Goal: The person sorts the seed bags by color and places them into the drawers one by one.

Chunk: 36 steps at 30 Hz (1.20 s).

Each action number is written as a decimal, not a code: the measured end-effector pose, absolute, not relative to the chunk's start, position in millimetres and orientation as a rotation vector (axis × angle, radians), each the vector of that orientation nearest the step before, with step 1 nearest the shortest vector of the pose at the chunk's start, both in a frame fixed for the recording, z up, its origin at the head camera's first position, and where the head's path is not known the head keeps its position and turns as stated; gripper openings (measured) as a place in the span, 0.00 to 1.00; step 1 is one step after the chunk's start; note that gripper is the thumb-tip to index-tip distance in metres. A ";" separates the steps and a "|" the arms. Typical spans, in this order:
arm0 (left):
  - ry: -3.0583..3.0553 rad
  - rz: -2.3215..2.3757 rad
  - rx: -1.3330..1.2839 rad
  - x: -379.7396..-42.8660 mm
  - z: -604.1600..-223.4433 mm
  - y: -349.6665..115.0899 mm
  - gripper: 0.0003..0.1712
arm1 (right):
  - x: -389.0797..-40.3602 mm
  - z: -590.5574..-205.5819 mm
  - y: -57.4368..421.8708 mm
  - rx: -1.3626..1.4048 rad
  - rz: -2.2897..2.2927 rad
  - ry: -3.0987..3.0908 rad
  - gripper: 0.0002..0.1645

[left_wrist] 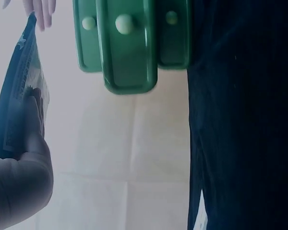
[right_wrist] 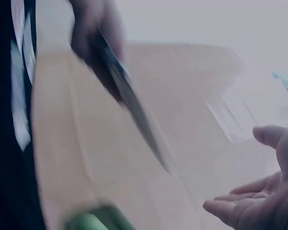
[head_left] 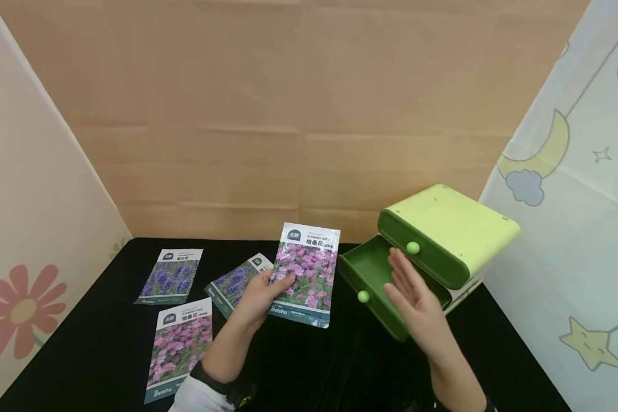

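Observation:
My left hand (head_left: 257,298) grips a flower seed packet (head_left: 311,260) with pink flowers on it, thumb across its front. The packet is raised upright over the table, left of a green drawer box (head_left: 450,226). One drawer (head_left: 373,272) with a round light-green knob (head_left: 363,296) is pulled out under the top drawer, whose face is in place. My right hand (head_left: 417,303) has its fingers straight, in front of the box and overlapping the pulled-out drawer; it holds nothing. Whether it touches the drawer cannot be told. In the left wrist view the middle drawer (left_wrist: 127,57) protrudes past its two neighbours.
On the black tabletop (head_left: 103,343) lie a purple-flower packet (head_left: 170,277) at the back left, a pink-flower packet (head_left: 180,346) nearer me, and another purple one (head_left: 234,283) partly behind my left hand. A brown paper backdrop (head_left: 226,114) and printed side panels (head_left: 571,246) surround the table.

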<state>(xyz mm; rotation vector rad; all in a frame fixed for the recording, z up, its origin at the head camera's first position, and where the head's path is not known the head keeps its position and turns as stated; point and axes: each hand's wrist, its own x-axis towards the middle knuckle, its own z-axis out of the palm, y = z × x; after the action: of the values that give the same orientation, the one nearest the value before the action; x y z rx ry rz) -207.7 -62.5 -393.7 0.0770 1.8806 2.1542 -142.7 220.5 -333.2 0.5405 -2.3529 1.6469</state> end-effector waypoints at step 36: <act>1.917 1.991 0.308 -178.5 -396.2 -38.5 0.25 | -145.9 -383.3 174.3 0.148 2.470 -2.249 0.34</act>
<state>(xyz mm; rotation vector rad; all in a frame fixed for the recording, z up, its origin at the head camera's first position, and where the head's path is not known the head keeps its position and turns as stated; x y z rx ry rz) -178.5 -38.5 -396.2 0.3080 1.9165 1.9914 -145.9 174.3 -383.3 0.1476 -2.2493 2.4700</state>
